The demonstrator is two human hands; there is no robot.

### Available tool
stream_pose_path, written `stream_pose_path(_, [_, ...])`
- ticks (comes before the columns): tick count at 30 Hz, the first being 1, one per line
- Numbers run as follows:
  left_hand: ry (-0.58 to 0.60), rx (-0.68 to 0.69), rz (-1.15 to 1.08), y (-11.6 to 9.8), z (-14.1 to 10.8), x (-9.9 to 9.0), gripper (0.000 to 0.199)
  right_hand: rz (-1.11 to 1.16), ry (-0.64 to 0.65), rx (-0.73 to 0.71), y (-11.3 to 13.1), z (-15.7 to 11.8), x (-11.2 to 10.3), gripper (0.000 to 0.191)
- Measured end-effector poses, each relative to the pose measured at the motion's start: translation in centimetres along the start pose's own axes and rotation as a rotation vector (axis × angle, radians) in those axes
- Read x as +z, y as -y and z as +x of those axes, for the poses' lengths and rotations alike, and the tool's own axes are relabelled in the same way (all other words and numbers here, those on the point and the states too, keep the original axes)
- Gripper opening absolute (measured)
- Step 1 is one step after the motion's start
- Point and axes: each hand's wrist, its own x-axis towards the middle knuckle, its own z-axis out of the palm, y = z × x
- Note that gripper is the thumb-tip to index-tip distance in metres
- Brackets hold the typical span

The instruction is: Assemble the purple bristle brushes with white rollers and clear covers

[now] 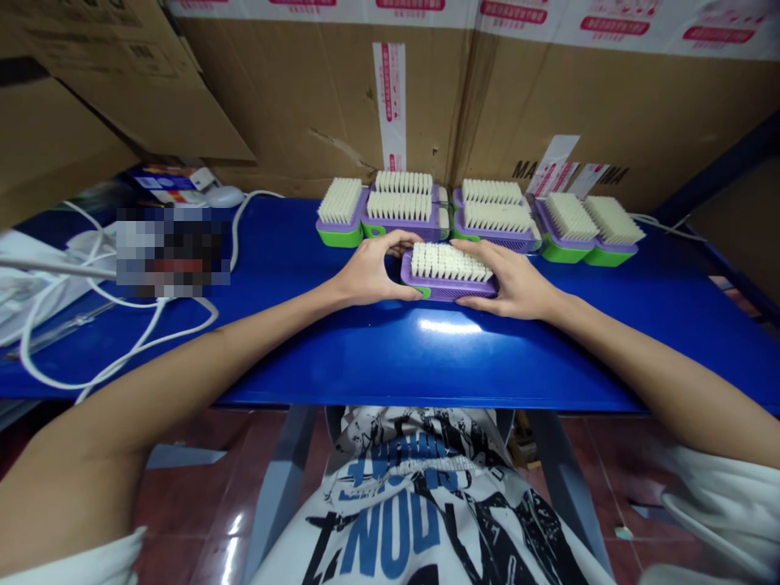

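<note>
A purple scrub brush (448,287) with cream bristles pointing up and a small green part on its left sits on the blue table in front of me. My left hand (373,270) grips its left end, thumb along the near side and fingers at the far side. Around the right end of the same brush, my right hand (517,280) is closed, its thumb low on the near side. Just behind stand more purple-and-green brushes, bristles up: a left pair (399,207), one at the far left (340,203), a middle pair (496,217) and a right pair (569,218).
Cardboard boxes (292,89) with printed tape form a wall behind the table (341,357). To the left lie a looped white cable (146,341), plastic bags (30,280), a small box (174,180) and a blurred-out patch. The table's front edge runs close to my lap.
</note>
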Motion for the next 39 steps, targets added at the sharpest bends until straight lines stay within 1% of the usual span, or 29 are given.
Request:
stream_pose_path(4, [0.014,0.005,0.005,-0.1,0.0,-0.1,0.078,-0.002,0.001,0.004,-0.2,-0.1,-0.2,0.097])
stream_pose_path(9, [0.007,0.044,0.056,-0.3,-1.1,-0.3,0.074,0.008,0.008,-0.005,-0.1,-0.7,-0.2,0.092])
stream_pose_path(11, [0.002,0.047,0.060,-0.4,-1.5,-0.2,0.075,-0.006,-0.001,0.013,0.2,-1.1,-0.1,0.091])
stream_pose_path(15, [-0.016,0.013,0.007,0.0,-1.6,0.3,0.079,-0.065,-0.030,0.148,1.3,-1.6,0.3,0.092])
stream_pose_path(17, [-0.068,-0.027,-0.019,0.4,-1.4,0.8,0.078,-0.058,-0.079,0.262,2.0,-1.6,0.8,0.091])
stream_pose_path(19, [-0.136,-0.089,-0.080,0.6,-1.3,1.3,0.070,0.011,-0.179,0.404,2.6,-1.3,1.3,0.094])
stream_pose_path(20, [-0.139,-0.120,-0.146,0.4,-1.3,1.6,0.068,0.075,-0.233,0.466,3.0,-1.2,1.5,0.095])
stream_pose_path(21, [-0.114,-0.142,-0.239,0.0,-1.4,1.9,0.072,0.155,-0.274,0.508,3.4,-1.0,1.6,0.095])
stream_pose_path(22, [-0.063,-0.154,-0.351,-0.6,-1.5,2.1,0.079,0.243,-0.291,0.522,3.9,-0.7,1.7,0.094])
stream_pose_path(24, [0.064,-0.149,-0.560,-2.0,-1.8,2.5,0.100,0.401,-0.259,0.472,5.1,-0.3,1.5,0.090])
stream_pose_path(25, [0.100,-0.139,-0.624,-2.7,-1.8,2.6,0.108,0.472,-0.215,0.424,5.7,-0.2,1.3,0.090])
stream_pose_path(26, [0.106,-0.124,-0.649,-3.2,-1.9,2.6,0.113,0.546,-0.165,0.376,6.2,0.0,1.1,0.091])
stream_pose_path(27, [0.085,-0.103,-0.639,-3.6,-1.8,2.4,0.115,0.623,-0.114,0.334,6.7,0.1,0.8,0.092])
stream_pose_path(29, [-0.008,-0.027,-0.526,-3.9,-1.5,1.7,0.115,0.772,-0.043,0.280,7.1,0.3,0.5,0.086])
stream_pose_path(30, [-0.061,0.028,-0.431,-3.8,-1.4,1.1,0.114,0.828,-0.044,0.270,7.1,0.3,0.3,0.079])
stream_pose_path(31, [-0.100,0.091,-0.317,-3.7,-1.2,0.4,0.115,0.858,-0.084,0.267,6.9,0.3,0.3,0.074])
stream_pose_path(32, [-0.116,0.157,-0.185,-3.5,-1.1,-0.3,0.117,0.865,-0.159,0.266,6.5,0.4,0.2,0.071])
stream_pose_path(34, [-0.087,0.286,0.095,-3.2,-1.0,-1.4,0.115,0.839,-0.311,0.258,5.7,0.4,0.2,0.076])
stream_pose_path(35, [-0.059,0.334,0.229,-3.1,-1.1,-1.8,0.109,0.815,-0.349,0.253,5.2,0.4,0.1,0.082])
stream_pose_path(37, [-0.022,0.396,0.463,-3.2,-1.5,-1.9,0.095,0.756,-0.337,0.259,4.6,0.4,-0.1,0.092])
stream_pose_path(39, [-0.025,0.430,0.640,-3.3,-1.9,-1.5,0.092,0.676,-0.291,0.289,4.3,0.5,-0.3,0.091])
